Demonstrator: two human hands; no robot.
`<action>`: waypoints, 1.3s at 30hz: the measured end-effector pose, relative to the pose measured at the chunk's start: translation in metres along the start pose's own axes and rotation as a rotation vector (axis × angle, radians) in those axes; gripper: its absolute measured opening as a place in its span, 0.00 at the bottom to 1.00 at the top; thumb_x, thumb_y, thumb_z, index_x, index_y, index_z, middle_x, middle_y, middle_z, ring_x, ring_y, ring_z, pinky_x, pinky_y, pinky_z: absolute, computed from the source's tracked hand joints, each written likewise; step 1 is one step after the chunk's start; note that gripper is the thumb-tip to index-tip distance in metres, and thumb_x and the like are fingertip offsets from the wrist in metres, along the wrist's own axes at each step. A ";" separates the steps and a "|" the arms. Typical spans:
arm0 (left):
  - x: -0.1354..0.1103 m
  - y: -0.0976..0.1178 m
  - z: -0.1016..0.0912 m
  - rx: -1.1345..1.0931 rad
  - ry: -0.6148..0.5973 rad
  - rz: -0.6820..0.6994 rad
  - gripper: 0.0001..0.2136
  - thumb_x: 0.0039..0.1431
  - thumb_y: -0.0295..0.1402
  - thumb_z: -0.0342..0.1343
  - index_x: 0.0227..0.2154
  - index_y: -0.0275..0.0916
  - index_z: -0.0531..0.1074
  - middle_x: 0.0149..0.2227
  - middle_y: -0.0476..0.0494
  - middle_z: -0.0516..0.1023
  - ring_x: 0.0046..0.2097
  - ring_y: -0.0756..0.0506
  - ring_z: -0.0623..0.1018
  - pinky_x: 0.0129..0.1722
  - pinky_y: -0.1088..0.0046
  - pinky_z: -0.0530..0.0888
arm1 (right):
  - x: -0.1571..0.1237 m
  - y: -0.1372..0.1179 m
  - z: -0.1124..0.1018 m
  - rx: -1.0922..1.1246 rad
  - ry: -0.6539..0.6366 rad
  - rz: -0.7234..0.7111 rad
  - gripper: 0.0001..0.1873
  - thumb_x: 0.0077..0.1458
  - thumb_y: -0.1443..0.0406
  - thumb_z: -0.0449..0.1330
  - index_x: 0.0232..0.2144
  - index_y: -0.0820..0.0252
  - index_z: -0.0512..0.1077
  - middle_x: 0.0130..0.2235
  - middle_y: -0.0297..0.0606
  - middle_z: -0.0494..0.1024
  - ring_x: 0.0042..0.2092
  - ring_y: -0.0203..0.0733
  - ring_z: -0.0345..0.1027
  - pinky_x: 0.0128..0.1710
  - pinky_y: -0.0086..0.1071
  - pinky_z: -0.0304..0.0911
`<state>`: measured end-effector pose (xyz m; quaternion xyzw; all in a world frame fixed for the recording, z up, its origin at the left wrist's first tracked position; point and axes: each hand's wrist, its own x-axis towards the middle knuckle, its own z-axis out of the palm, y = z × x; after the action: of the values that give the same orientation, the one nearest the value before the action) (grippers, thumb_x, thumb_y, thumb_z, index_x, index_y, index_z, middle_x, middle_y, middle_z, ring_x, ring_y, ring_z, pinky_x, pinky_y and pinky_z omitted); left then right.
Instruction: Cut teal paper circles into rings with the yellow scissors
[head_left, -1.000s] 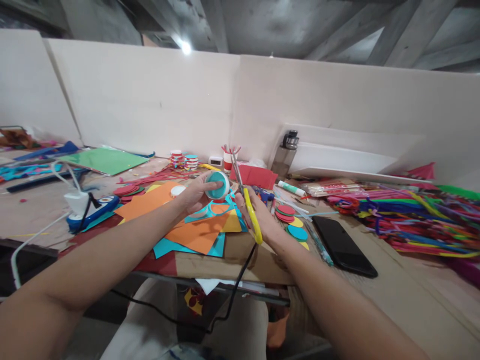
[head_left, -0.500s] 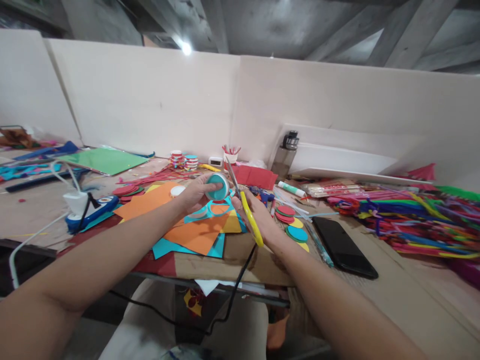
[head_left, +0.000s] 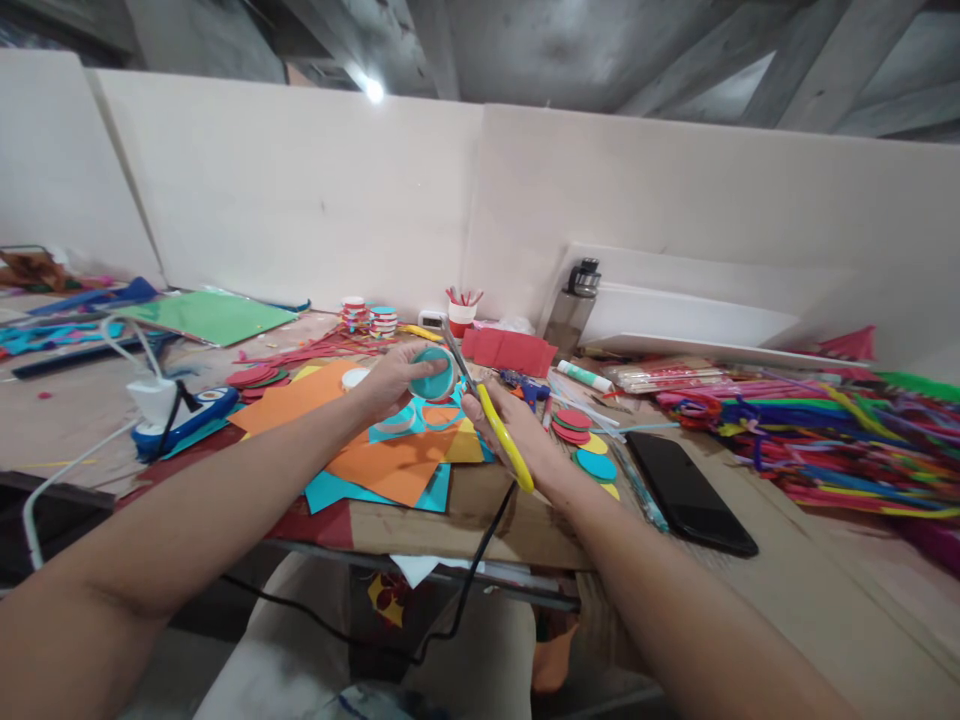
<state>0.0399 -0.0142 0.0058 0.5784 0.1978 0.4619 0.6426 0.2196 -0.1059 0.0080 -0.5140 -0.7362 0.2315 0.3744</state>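
Between thumb and fingers, my left hand (head_left: 395, 382) pinches a round teal disc with a white rim (head_left: 433, 376), its flat face toward me. My right hand (head_left: 504, 425) is closed around a pair of scissors with yellow handles (head_left: 504, 440). The metal blades point up and away, close to the disc's right edge; whether they touch it I cannot tell. Beneath my hands lie orange paper sheets (head_left: 390, 465) and teal paper (head_left: 337, 497), some with round holes cut out. A white disc (head_left: 355, 378) rests on the orange paper, left of my left hand.
Paper circles (head_left: 595, 464) and a black phone (head_left: 688, 492) lie to the right, with pipe cleaners (head_left: 825, 430) beyond. A bottle (head_left: 570, 310) and a cup of red sticks (head_left: 461, 312) stand near the white partition. At left sits a blue power strip (head_left: 187, 420) with cables.
The scissors and my right hand have shifted slightly, the blades tilting a little further left. The disc in my left hand has turned slightly; both hands keep their holds.
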 end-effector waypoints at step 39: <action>-0.001 0.005 -0.001 0.020 -0.030 -0.052 0.13 0.43 0.34 0.68 0.30 0.32 0.75 0.25 0.44 0.78 0.25 0.48 0.76 0.27 0.73 0.73 | 0.001 0.005 -0.002 -0.119 -0.022 -0.034 0.22 0.60 0.45 0.52 0.32 0.57 0.64 0.31 0.32 0.67 0.34 0.38 0.59 0.34 0.31 0.54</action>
<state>0.0372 -0.0147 0.0101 0.5863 0.2077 0.4341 0.6517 0.2242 -0.1029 0.0056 -0.5201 -0.7614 0.1866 0.3390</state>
